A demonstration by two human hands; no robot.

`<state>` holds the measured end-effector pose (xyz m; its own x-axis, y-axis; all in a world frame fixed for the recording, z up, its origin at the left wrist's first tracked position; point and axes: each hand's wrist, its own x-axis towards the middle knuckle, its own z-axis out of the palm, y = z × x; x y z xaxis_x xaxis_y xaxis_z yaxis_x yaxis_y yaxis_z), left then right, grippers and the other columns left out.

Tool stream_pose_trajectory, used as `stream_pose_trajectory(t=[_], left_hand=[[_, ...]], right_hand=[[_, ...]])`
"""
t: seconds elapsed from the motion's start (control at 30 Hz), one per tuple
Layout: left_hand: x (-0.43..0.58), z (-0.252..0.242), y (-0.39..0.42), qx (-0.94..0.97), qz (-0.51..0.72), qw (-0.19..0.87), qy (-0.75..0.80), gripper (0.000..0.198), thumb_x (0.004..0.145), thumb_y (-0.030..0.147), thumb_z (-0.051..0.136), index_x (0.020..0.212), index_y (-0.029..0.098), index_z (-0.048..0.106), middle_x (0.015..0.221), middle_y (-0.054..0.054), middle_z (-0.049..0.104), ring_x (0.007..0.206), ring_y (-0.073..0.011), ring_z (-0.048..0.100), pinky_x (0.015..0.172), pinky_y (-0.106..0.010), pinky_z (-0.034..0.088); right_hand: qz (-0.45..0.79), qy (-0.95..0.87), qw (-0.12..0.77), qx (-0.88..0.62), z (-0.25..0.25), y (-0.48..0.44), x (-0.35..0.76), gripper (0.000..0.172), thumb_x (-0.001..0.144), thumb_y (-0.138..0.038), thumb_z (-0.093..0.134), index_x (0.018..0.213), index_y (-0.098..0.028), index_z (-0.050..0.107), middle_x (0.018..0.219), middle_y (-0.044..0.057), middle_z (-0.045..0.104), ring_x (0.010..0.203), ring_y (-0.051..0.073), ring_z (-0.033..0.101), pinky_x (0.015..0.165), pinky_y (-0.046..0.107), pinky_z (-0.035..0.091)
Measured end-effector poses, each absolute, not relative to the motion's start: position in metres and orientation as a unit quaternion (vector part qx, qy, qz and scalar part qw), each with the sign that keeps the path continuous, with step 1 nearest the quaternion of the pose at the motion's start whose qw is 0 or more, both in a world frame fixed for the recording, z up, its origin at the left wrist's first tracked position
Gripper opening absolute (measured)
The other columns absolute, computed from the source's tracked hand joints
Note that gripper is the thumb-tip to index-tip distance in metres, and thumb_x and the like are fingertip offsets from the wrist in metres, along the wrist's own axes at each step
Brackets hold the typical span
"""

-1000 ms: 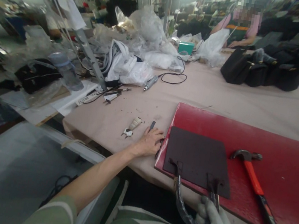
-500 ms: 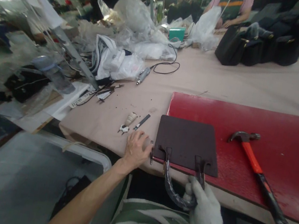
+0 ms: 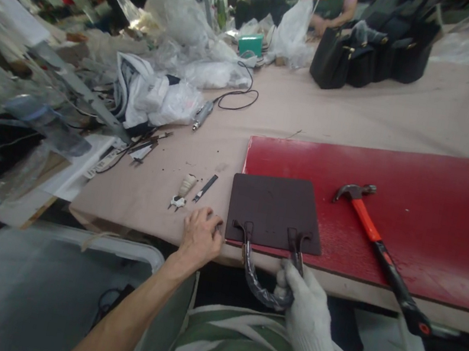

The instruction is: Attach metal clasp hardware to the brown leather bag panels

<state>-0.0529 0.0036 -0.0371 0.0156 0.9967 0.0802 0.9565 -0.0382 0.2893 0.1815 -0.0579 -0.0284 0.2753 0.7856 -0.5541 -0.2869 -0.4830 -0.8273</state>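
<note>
i'm on the head feed, clock taken around the dark brown panel (image 3: 277,203), 12 pointing away from the wearer. panel lies flat on the red board (image 3: 419,197), at the board's left end by the near edge; the board sits on the cloth-covered table (image 3: 311,116). plastic-wrapped handle (image 3: 253,283) joins the panel by two tabs along its near side and loops out at 6 o'clock, past the table edge. right hand (image 3: 307,304), white knit glove, is at 5 o'clock, fingers closed around the handle near its right end. left hand (image 3: 201,237), bare, is at 8 o'clock by the table edge, fingers curled, just beside the panel; can't tell if it's pinching anything. claw hammer (image 3: 378,245) lies on the board at 3 o'clock, clear of the panel. 9 o'clock: thin dark strip (image 3: 205,188), then a tape-wrapped tool (image 3: 184,190), both on the cloth. corded silver tool (image 3: 202,115) between 10 and 11. black bags (image 3: 366,60) at 1.
</note>
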Motion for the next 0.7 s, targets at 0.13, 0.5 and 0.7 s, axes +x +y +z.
stream_pose_trajectory(t=[0.13, 0.5, 0.7], left_hand=[[-0.054, -0.04, -0.005, 0.691, 0.133, 0.068, 0.708, 0.022, 0.094, 0.027, 0.06, 0.112, 0.022, 0.072, 0.113, -0.013, 0.065, 0.11, -0.0311, 0.061, 0.098, -0.044, 0.051], [-0.055, -0.016, 0.019, 0.569, -0.04, 0.185, 0.801, 0.011, 0.089, 0.027, 0.061, 0.09, 0.018, 0.067, 0.097, -0.016, 0.076, 0.098, -0.0319, 0.072, 0.078, -0.036, 0.049], [-0.069, -0.014, 0.025, 0.544, 0.101, 0.209, 0.806, 0.006, 0.082, 0.019, 0.061, 0.077, 0.018, 0.058, 0.08, -0.012, 0.073, 0.087, -0.0295, 0.074, 0.077, -0.036, 0.052]], right_hand=[[0.577, -0.195, 0.462, -0.645, -0.027, -0.059, 0.182, 0.044, 0.074, -0.057, 0.077, 0.078, -0.017, 0.059, 0.06, -0.002, 0.055, 0.047, 0.01, 0.044, 0.045, 0.022, 0.034], [0.579, -0.201, 0.447, -0.651, -0.036, -0.065, 0.184, 0.048, 0.071, -0.063, 0.075, 0.078, -0.018, 0.058, 0.061, -0.002, 0.056, 0.047, 0.01, 0.047, 0.044, 0.022, 0.034], [0.577, -0.201, 0.441, -0.658, -0.031, -0.063, 0.176, 0.047, 0.075, -0.064, 0.07, 0.072, -0.019, 0.055, 0.054, -0.002, 0.052, 0.046, 0.01, 0.045, 0.045, 0.022, 0.034]])
